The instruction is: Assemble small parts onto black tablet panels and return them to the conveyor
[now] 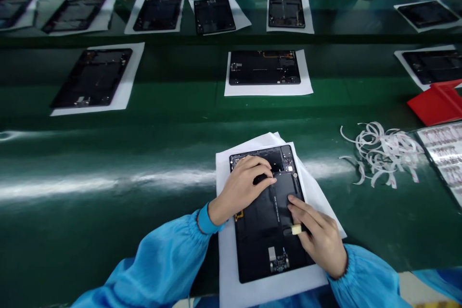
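Black tablet (255,240), left hand (242,185) curled over far end, right hand (321,236) at right edge, cannot tell either's grip

A black tablet (263,231), its inside facing up, lies flat on white sheets (228,260) on the green table (108,154), its far end turned slightly left. An orange ribbon (238,215) shows at its left edge, a small circuit board (279,262) near its close end. A dark piece with a pale yellow end (296,229) shows over its right half.
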`<state>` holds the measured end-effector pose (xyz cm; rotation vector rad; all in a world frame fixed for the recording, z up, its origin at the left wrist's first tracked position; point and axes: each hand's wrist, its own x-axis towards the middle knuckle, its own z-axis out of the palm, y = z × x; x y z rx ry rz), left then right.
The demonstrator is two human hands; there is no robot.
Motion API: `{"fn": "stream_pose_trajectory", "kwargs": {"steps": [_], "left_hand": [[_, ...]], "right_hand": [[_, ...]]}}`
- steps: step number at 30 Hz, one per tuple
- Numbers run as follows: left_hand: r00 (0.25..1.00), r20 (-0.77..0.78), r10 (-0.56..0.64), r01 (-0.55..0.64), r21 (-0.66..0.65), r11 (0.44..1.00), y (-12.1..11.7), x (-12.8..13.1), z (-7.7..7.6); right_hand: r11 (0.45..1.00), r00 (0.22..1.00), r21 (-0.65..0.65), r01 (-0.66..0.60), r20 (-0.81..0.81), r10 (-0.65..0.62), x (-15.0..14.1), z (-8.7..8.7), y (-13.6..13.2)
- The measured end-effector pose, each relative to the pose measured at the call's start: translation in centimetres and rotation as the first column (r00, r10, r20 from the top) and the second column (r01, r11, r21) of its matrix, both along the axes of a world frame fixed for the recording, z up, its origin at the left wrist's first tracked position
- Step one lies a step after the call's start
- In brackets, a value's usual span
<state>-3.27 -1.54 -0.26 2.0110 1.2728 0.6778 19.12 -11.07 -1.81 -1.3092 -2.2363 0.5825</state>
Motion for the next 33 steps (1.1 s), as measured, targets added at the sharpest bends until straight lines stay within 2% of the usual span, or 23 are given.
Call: {"fn": "stream_pose_trajectory", "kwargs": {"steps": [3,7,10,13,15,18,21,24,26,28,30,33], "left_hand": [[1.000,-0.002,-0.004,0.004,0.024,1.000,-0.1,0.0,0.0],[1.000,-0.015,-0.005,0.005,0.035,0.999,-0.3,0.0,0.0],[0.999,-0.032,0.006,-0.005,0.036,0.999,-0.5,0.0,-0.1],[0.999,-0.037,0.016,-0.014,0.040,0.999,-0.5,-0.1,-0.2],[1.000,-0.027,0.014,-0.013,0.043,0.999,-0.5,-0.1,-0.3],[0.999,0.017,0.036,-0.037,0.027,0.999,-0.5,0.1,-0.2],[0.982,0.134,0.133,-0.130,-0.031,0.991,-0.6,0.2,0.1],[0.924,0.298,0.240,-0.221,-0.097,0.970,-0.1,-0.3,0.7],[0.882,0.361,0.304,-0.290,-0.095,0.952,1.2,-1.6,1.1],[0.850,0.364,0.380,-0.382,-0.069,0.922,3.5,-3.7,1.2],[0.829,0.309,0.466,-0.478,-0.041,0.877,6.6,-6.5,0.8],[0.776,0.148,0.613,-0.625,0.052,0.779,11.8,-10.3,-0.9]], "right_hand": [[1.000,1.000,0.022,-0.004,0.011,0.004,-0.1,0.3,0.1],[0.990,0.995,0.143,-0.013,0.098,-0.001,-0.2,1.5,-1.0],[0.973,0.978,0.187,-0.134,0.186,0.099,-0.1,2.3,-2.4],[0.945,0.929,0.142,-0.296,0.273,0.250,0.1,2.5,-2.7],[0.946,0.915,0.111,-0.306,0.310,0.260,-0.1,2.4,-1.6],[0.966,0.928,0.096,-0.239,0.317,0.197,-1.2,2.3,1.4],[0.974,0.932,0.085,-0.209,0.319,0.172,-2.8,2.6,4.2],[0.979,0.954,0.102,-0.179,0.261,0.147,-2.7,3.2,5.0],[0.990,0.982,0.091,-0.111,0.160,0.096,-1.3,3.6,4.1],[0.999,0.996,0.004,0.037,0.083,-0.037,0.7,4.0,2.3],[0.975,0.980,-0.129,0.181,0.109,-0.167,2.5,4.1,0.3],[0.911,0.958,-0.308,0.274,0.168,-0.232,3.2,4.0,-2.1]]}}
